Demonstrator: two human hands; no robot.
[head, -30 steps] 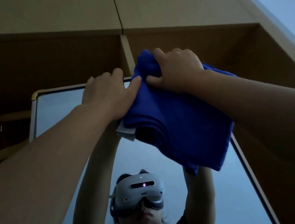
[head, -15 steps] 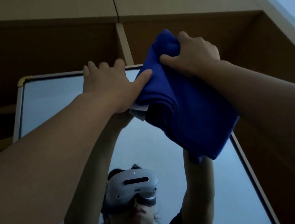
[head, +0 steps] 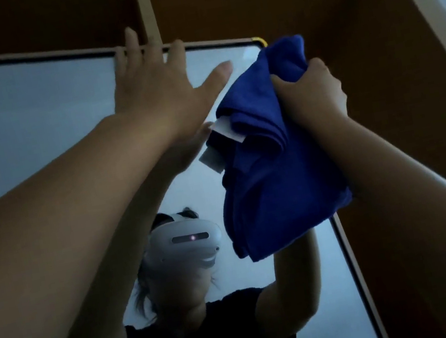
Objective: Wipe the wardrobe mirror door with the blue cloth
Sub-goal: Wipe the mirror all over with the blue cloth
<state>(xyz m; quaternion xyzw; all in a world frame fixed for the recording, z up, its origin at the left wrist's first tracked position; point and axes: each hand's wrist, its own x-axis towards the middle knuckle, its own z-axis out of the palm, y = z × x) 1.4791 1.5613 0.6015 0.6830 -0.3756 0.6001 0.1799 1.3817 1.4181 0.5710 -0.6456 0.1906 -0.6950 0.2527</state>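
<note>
Looking up along both raised forearms, the head view is dim and the left hand (head: 154, 91) is smeared by motion, so its fingertips are hard to separate from the top edge of the mirror door (head: 28, 119) they overlap; whether they actually touch the glass cannot be told. Its fingers are straight and spread, thumb pointing toward the blue cloth (head: 271, 178), and it holds nothing. The right hand (head: 312, 90) grips a bunched upper fold of the cloth, fingers curled around the fabric, just below the door's yellowish top right corner; most of those fingers are buried in the folds. The cloth hangs down from that grip in front of the mirror's right side, covering part of the right frame edge, and a white label (head: 226, 129) shows at its left fold. Whether the cloth presses on the glass is not clear. The door's lower part runs out of view, and the forearms hide much of its middle. In the glass appears the reflection of a person in a white headset (head: 184, 241) and dark shirt, arms up. Brown wardrobe panels (head: 337, 14) rise behind the door. Compared with half a second ago, the left hand has let go of the cloth and opened wide, the cloth and right hand have shifted right toward the corner, and more of the mirror's top is in view.
</note>
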